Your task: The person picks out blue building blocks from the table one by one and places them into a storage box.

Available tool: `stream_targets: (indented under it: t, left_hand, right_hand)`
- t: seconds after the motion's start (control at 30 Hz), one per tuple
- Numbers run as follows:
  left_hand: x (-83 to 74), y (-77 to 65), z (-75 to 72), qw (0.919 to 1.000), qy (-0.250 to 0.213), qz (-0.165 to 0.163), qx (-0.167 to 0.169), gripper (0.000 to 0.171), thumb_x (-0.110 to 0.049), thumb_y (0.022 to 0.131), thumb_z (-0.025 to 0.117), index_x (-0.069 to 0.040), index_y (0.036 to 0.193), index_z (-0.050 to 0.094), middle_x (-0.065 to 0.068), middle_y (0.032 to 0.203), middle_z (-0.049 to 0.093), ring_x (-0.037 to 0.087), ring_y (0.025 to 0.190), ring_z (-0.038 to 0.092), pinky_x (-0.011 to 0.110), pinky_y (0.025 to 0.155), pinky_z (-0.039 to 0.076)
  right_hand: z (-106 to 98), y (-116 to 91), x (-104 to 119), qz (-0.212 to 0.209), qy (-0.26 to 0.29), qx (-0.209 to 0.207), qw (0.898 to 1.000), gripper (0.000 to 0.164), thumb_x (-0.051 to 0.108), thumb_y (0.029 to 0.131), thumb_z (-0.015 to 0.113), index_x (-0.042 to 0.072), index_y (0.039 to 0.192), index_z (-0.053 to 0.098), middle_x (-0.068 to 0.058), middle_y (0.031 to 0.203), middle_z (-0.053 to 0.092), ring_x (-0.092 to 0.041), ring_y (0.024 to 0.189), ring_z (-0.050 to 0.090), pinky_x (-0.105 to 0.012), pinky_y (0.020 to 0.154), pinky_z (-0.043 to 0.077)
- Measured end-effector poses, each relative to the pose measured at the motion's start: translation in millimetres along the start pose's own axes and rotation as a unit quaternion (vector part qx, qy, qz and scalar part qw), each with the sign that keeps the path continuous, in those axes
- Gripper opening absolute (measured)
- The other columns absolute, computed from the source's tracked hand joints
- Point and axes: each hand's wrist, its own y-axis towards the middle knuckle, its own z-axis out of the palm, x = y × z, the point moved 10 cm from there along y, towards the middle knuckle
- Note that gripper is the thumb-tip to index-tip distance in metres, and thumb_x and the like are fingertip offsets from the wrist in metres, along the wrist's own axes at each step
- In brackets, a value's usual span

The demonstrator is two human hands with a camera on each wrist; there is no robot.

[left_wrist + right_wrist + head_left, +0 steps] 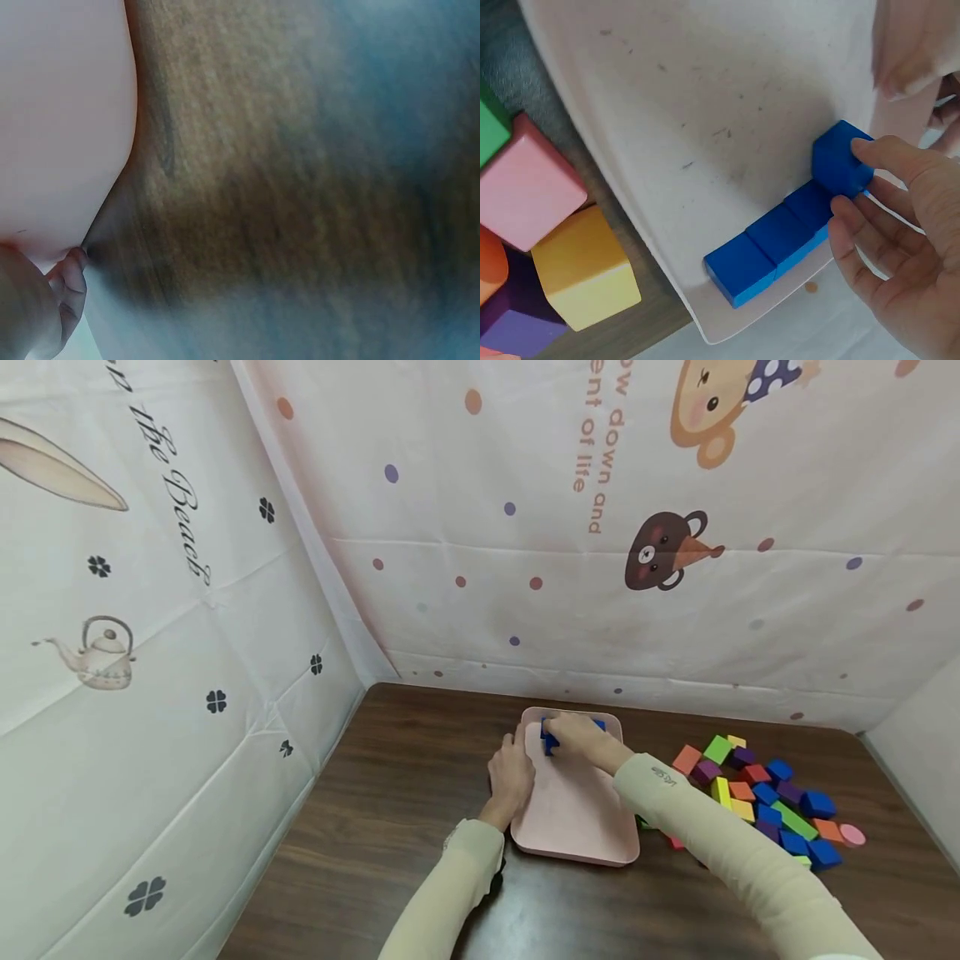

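A pale pink tray [576, 822] lies on the table with a short row of blue blocks [739, 270] against its far wall. My right hand [576, 735] reaches into the far left corner. Seen from the right wrist, its thumb and fingers pinch a blue block [831, 156] that sits higher than the row and touches its end. My left hand [512, 774] grips the tray's left rim, thumb on the inner side and fingers outside. Only part of this left hand [69, 289] shows in the left wrist view.
Right of the tray, loose wooden blocks [780, 818] in many colours lie in a heap, partly behind my right sleeve [720, 852]. A pink round block [852, 835] lies at its right edge. Printed cloth [465, 627] hangs behind the brown table [390, 777].
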Motion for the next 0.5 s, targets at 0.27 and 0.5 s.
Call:
stream_targets:
  t: [0.27,0.5]
  left_hand:
    - [-4.3,2.8,3.8,0.9999,-0.015,-0.005,-0.001,0.053,-0.007,0.092,0.068,-0.014,0.142,0.054,0.012,0.104,0.069,0.026,0.063,0.066,0.038,0.051,0.051]
    - [-2.9,0.7,6.1,0.9995,-0.029,-0.008,0.012,0.053,-0.005,0.093,0.069,-0.012,0.143,0.054,0.015,0.107,0.07,0.022,0.06,0.064,0.036,0.054,0.055]
  right_hand:
    - [-5.1,-0.9,-7.1,0.023,-0.021,-0.019,0.999,0.025,0.018,0.091,0.078,0.003,0.109,0.071,-0.016,0.105,0.066,-0.03,0.092,0.07,-0.041,0.076,0.06]
    - [-41.5,-33.4,-55.7,0.084,0.002,-0.045,0.995,0.026,0.024,0.095,0.072,0.005,0.113,0.072,-0.013,0.104,0.069,-0.027,0.086,0.071,-0.042,0.07,0.061]
